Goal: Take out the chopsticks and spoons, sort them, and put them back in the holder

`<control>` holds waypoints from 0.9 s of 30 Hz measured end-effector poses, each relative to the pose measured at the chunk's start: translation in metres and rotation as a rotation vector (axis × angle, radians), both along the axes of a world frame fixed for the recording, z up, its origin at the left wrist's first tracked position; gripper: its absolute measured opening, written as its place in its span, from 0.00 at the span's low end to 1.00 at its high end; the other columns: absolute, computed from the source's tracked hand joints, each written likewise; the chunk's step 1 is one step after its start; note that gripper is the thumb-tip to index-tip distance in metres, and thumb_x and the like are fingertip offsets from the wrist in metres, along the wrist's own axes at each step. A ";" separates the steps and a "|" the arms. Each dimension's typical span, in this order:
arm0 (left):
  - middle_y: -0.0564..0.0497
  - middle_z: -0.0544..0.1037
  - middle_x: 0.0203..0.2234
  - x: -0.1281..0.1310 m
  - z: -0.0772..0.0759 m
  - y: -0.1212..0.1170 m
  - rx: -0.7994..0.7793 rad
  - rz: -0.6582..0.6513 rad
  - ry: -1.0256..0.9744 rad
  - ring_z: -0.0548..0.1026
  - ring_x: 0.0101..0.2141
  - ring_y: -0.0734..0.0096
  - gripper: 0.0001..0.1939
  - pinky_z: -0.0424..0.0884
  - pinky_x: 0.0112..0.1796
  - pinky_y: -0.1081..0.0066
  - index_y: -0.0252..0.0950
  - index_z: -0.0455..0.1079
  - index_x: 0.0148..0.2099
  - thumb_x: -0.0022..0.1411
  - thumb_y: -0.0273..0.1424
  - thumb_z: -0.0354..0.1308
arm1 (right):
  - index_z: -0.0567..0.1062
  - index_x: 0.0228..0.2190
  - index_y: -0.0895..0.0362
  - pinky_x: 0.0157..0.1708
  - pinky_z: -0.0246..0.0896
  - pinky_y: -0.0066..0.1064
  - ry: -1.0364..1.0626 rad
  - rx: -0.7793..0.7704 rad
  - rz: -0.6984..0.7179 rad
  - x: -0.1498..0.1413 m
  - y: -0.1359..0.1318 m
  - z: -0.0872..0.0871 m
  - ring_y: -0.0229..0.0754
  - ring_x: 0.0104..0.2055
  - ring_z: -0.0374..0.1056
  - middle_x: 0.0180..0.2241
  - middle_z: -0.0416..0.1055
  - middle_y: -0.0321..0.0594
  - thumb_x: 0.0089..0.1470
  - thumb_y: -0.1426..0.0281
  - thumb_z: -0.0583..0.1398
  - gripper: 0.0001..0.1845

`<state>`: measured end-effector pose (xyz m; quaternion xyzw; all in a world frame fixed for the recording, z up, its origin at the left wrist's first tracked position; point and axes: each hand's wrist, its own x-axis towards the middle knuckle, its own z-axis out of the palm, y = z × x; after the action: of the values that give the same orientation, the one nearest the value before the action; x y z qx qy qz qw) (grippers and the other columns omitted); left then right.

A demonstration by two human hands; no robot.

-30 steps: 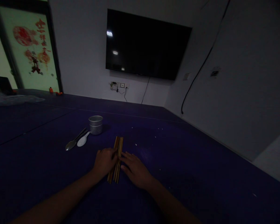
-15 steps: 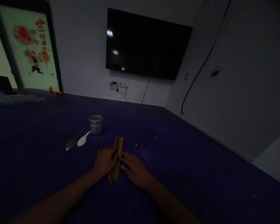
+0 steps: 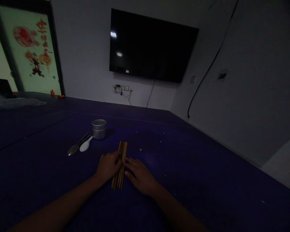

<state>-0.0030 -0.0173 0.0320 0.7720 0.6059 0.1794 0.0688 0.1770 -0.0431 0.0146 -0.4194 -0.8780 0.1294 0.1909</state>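
Several wooden chopsticks [image 3: 122, 174] lie side by side on the dark blue floor, pointing away from me. From the left, my left hand [image 3: 109, 165] has its thumb and fingers closed about the left-hand sticks. My right hand [image 3: 140, 175] rests at the right side of the bundle, its fingers stretched out and the fingertips touching the sticks. A metal cup [image 3: 99, 129] stands upright beyond my left hand. Beside the cup lie a white spoon [image 3: 85, 146] and a metal spoon [image 3: 73, 149], both with handles pointing toward the cup.
Small white scraps [image 3: 140, 149] are scattered on the floor [image 3: 195, 167]. A television [image 3: 152, 45] hangs on the far wall above sockets with cables. A black cable [image 3: 207, 71] runs down the right wall. Plastic sheeting [image 3: 16, 102] lies at the far left, near a door [image 3: 29, 48].
A narrow gap shows between the left and right sticks near their close ends, with the left ones shifted slightly left. Both hands have barely moved.
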 end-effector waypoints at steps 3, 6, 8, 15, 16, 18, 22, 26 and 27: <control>0.49 0.80 0.34 -0.001 -0.001 0.002 -0.002 -0.013 -0.012 0.77 0.37 0.65 0.16 0.65 0.37 0.69 0.38 0.67 0.50 0.61 0.31 0.48 | 0.61 0.58 0.51 0.61 0.43 0.49 0.005 0.004 0.001 0.000 0.000 0.000 0.47 0.63 0.50 0.61 0.56 0.43 0.63 0.59 0.47 0.24; 0.51 0.79 0.32 -0.002 -0.002 0.003 -0.004 -0.039 -0.051 0.77 0.36 0.66 0.13 0.65 0.35 0.70 0.38 0.69 0.46 0.61 0.30 0.48 | 0.61 0.58 0.51 0.61 0.43 0.49 0.001 0.008 0.015 0.000 0.000 0.001 0.47 0.63 0.50 0.61 0.56 0.43 0.63 0.59 0.47 0.24; 0.51 0.79 0.32 -0.002 -0.002 0.003 -0.004 -0.048 -0.084 0.77 0.35 0.67 0.11 0.65 0.35 0.71 0.38 0.70 0.43 0.61 0.29 0.49 | 0.61 0.58 0.50 0.61 0.43 0.49 -0.002 0.011 0.015 0.000 0.000 0.001 0.46 0.63 0.50 0.61 0.55 0.42 0.63 0.59 0.47 0.24; 0.51 0.79 0.30 -0.002 -0.001 0.003 0.005 -0.029 -0.047 0.76 0.34 0.67 0.08 0.64 0.33 0.71 0.37 0.69 0.35 0.60 0.31 0.49 | 0.60 0.59 0.50 0.61 0.42 0.49 -0.015 0.006 0.012 0.000 0.000 0.000 0.46 0.63 0.50 0.62 0.55 0.43 0.63 0.59 0.47 0.24; 0.50 0.79 0.30 -0.002 0.000 0.003 0.008 -0.028 -0.033 0.76 0.34 0.67 0.08 0.64 0.33 0.71 0.37 0.69 0.35 0.60 0.31 0.49 | 0.60 0.59 0.50 0.61 0.42 0.49 -0.015 0.005 0.013 0.000 0.000 0.000 0.46 0.63 0.50 0.62 0.55 0.43 0.63 0.59 0.47 0.24; 0.50 0.79 0.31 -0.001 0.000 0.003 0.006 -0.027 -0.010 0.76 0.34 0.66 0.07 0.63 0.33 0.70 0.36 0.69 0.34 0.59 0.31 0.50 | 0.60 0.59 0.50 0.61 0.42 0.49 -0.010 0.008 0.015 0.000 0.000 0.000 0.46 0.63 0.50 0.61 0.55 0.43 0.63 0.59 0.47 0.24; 0.50 0.79 0.32 0.000 0.003 0.002 -0.012 -0.031 0.007 0.76 0.35 0.65 0.07 0.64 0.34 0.69 0.37 0.69 0.35 0.59 0.31 0.50 | 0.61 0.58 0.52 0.61 0.43 0.49 0.000 0.016 0.018 0.000 0.000 -0.001 0.46 0.63 0.50 0.61 0.56 0.44 0.63 0.60 0.48 0.24; 0.50 0.79 0.32 0.001 0.006 0.000 -0.035 -0.034 0.001 0.76 0.35 0.64 0.06 0.64 0.34 0.69 0.37 0.68 0.34 0.57 0.32 0.52 | 0.61 0.58 0.53 0.60 0.43 0.48 0.003 0.017 0.002 0.000 0.001 -0.001 0.47 0.63 0.51 0.61 0.56 0.45 0.63 0.60 0.48 0.24; 0.50 0.79 0.32 0.001 0.006 -0.001 -0.034 -0.038 0.001 0.76 0.36 0.63 0.06 0.64 0.34 0.68 0.37 0.68 0.34 0.57 0.33 0.52 | 0.61 0.58 0.53 0.60 0.44 0.48 0.007 0.017 0.000 0.000 0.001 -0.001 0.47 0.63 0.51 0.61 0.56 0.46 0.63 0.61 0.48 0.24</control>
<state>-0.0021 -0.0180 0.0377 0.7820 0.5942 0.1676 0.0851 0.1765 -0.0424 0.0137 -0.4173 -0.8785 0.1231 0.1974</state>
